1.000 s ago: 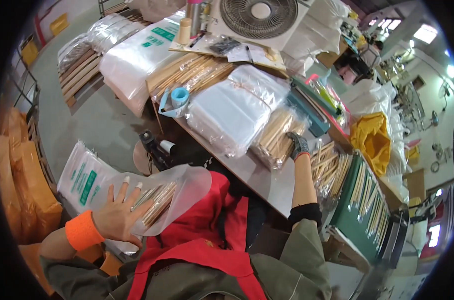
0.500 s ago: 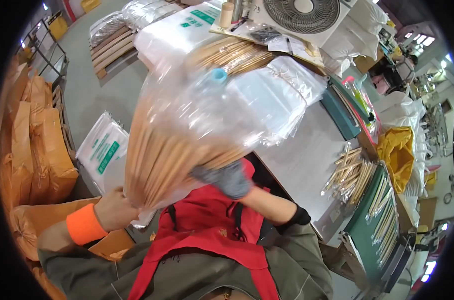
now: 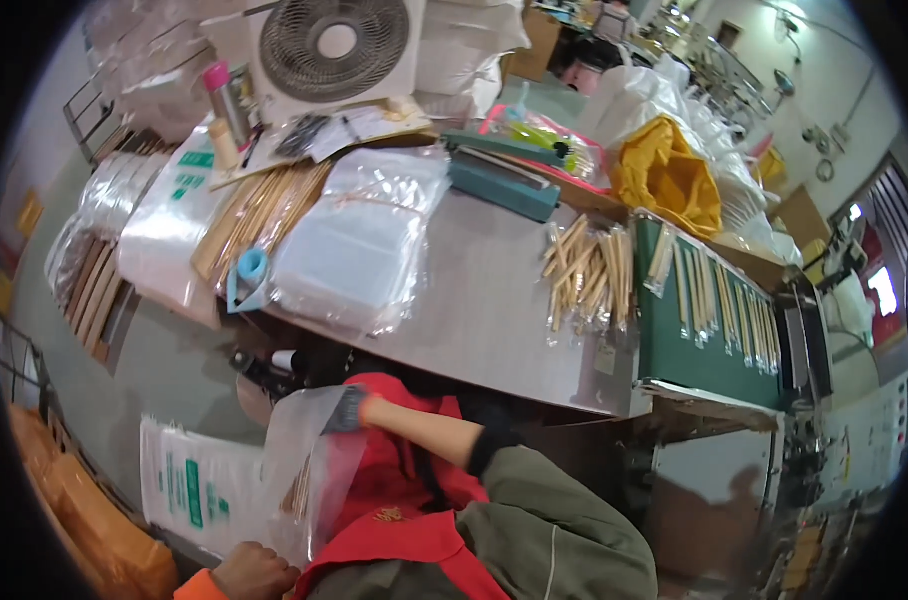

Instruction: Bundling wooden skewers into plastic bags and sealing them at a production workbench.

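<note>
A clear plastic bag [image 3: 309, 425] stands tilted in front of my red apron, with a few thin wooden sticks [image 3: 297, 490] showing through its side. My right hand [image 3: 345, 411], in a grey glove, grips the bag near its upper right edge. Low in the picture, my left hand [image 3: 256, 572], bare with an orange wristband, is closed at the bag's lower end; its fingertips are partly hidden. Beside the bag lies a white plastic sack [image 3: 199, 490] with green print.
Ahead, the grey table [image 3: 474, 290] carries a stack of clear bags [image 3: 349, 250], loose wooden sticks [image 3: 259, 215], a blue tape roll [image 3: 251, 268] and bagged sticks [image 3: 589, 275]. A green board [image 3: 694, 345] holds more bagged sticks. A fan [image 3: 336, 45] stands behind; orange sacks [image 3: 84, 500] lie left.
The bag and both hands have dropped lower and toward me, off the table's left end. The large bundle of sticks is mostly out of sight. My view has turned right.
</note>
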`<state>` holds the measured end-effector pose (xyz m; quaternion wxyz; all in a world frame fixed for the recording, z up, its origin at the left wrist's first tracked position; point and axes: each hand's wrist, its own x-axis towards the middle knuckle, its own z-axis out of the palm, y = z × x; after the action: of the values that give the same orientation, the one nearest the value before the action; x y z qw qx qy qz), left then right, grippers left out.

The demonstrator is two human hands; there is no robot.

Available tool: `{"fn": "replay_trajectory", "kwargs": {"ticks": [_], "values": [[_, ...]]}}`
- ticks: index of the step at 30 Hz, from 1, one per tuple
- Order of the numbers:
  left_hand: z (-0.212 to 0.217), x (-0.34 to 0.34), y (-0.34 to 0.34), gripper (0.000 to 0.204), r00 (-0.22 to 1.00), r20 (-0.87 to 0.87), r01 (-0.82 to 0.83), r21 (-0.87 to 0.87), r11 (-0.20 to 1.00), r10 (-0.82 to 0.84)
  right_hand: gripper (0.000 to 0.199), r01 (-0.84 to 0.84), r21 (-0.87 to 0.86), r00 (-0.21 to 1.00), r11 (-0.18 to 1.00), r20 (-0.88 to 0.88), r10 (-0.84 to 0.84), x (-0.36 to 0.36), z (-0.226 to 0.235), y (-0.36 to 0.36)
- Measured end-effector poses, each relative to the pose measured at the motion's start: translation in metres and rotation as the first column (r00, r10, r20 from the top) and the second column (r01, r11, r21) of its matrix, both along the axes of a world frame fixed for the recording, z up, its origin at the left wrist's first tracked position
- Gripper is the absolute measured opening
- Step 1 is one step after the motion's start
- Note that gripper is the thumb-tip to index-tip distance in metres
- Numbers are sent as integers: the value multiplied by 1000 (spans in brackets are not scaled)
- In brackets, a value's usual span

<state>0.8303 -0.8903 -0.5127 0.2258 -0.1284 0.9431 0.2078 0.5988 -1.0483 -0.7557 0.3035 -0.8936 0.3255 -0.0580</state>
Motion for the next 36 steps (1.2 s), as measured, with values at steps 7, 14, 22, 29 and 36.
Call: {"fn": "replay_trajectory", "kwargs": {"ticks": [7, 14, 22, 29, 36], "values": [[-23, -148, -111, 19, 947, -295, 164, 98, 982, -129, 31, 910, -336, 366, 243, 374, -852, -266, 105, 168], [-111, -425, -221, 55, 699, -629, -73, 410, 909, 340, 50, 823, -219, -501, -524, 154, -852, -396, 61, 202], [-171, -637, -243, 84, 540, -549, -174, 669, 722, 638, 63, 931, 204, -363, -303, 430, -827, -462, 96, 92], [-186, -571, -157, 79, 379, -761, -523, 294, 800, 527, 52, 838, -522, -1, -157, 286, -958, -388, 72, 105], [-168, -442, -154, 78, 260, -715, -566, 432, 702, 649, 50, 982, -109, 179, 155, 268, -947, -317, 114, 117]]}}
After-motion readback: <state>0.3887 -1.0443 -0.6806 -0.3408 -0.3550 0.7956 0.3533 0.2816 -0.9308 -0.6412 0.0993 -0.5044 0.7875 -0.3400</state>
